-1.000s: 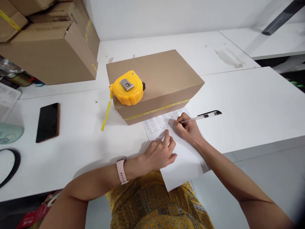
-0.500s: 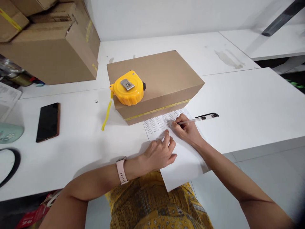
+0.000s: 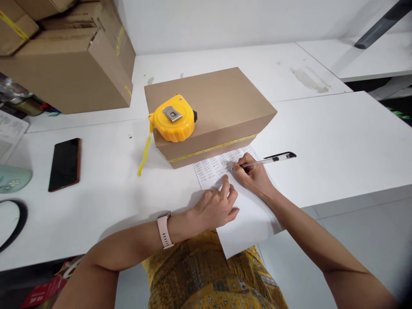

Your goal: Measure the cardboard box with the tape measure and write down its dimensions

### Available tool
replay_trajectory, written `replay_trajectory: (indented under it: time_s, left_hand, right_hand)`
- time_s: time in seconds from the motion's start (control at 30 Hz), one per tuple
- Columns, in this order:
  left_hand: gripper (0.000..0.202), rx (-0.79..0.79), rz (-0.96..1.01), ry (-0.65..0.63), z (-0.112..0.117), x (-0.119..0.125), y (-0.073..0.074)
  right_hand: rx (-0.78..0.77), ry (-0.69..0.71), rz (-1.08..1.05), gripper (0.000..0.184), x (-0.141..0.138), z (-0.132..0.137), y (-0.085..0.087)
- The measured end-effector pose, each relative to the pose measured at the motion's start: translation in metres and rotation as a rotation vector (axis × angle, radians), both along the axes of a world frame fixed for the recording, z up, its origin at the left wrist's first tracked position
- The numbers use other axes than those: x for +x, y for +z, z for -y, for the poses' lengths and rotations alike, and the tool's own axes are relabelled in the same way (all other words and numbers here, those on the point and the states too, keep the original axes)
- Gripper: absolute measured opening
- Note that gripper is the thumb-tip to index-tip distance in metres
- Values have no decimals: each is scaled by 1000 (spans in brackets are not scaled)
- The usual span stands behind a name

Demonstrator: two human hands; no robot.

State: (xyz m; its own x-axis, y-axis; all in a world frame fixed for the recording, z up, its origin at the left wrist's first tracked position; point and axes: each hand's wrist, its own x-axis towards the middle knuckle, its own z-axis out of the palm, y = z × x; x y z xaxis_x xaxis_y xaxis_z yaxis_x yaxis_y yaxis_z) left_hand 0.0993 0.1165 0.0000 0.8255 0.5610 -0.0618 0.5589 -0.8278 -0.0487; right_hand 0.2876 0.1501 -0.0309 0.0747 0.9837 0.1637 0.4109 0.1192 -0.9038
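Note:
My right hand (image 3: 254,175) grips a clear pen with a black cap (image 3: 267,160), its tip on a white sheet of paper (image 3: 247,214) covered at the top with rows of handwritten numbers. My left hand (image 3: 216,207), fingers curled with the fingertips pressing down, rests on the sheet and holds it flat; a pink watch sits on that wrist. Just beyond the sheet lies a brown cardboard box (image 3: 219,107) with a yellow tape measure (image 3: 174,118) on its left top corner, its yellow strap hanging over the side.
The white table (image 3: 337,141) carries a black phone (image 3: 65,163) at the left, a stack of larger cardboard boxes (image 3: 67,56) at the back left, a pale green object (image 3: 13,178) and a black curved band (image 3: 14,223) at the left edge.
The pen and my right hand shifted slightly left along the written lines and then barely back. My left hand and everything else stay still.

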Motion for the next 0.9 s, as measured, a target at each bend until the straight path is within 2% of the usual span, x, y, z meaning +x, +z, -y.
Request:
replay_trajectory:
  time_s: [0.2, 0.9]
  left_hand:
    - [54, 4, 1, 3, 0, 0, 1]
    - [55, 20, -6, 1, 0, 0, -1]
  right_hand:
    - [-43, 14, -38, 20, -1, 1, 6]
    - [-52, -29, -35, 21, 1, 0, 3]
